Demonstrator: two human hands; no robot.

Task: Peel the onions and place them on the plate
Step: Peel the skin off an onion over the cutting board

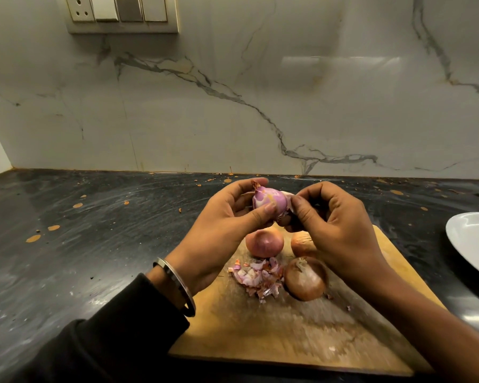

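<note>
We hold a partly peeled onion [268,201] in the air above the far end of a wooden cutting board [274,327], between both hands. Our left hand [224,225] cups it from the left, fingers over the top and thumb pressed across its near side. Our right hand [335,225] meets it from the right, fingertips pinching a flap of loose skin [288,201] at the onion's edge. Below the hands, three unpeeled onions rest on the board: a pinkish one [264,243], a brown one [302,244] partly hidden behind the right hand, and a larger brown one [304,277] nearest us. A small heap of peelings [256,276] lies just beside them. A white plate [473,241] sits on the dark counter [80,230] to the right, well apart from the held onion. A metal bangle [174,286] circles the left wrist above a dark sleeve [108,344].
</note>
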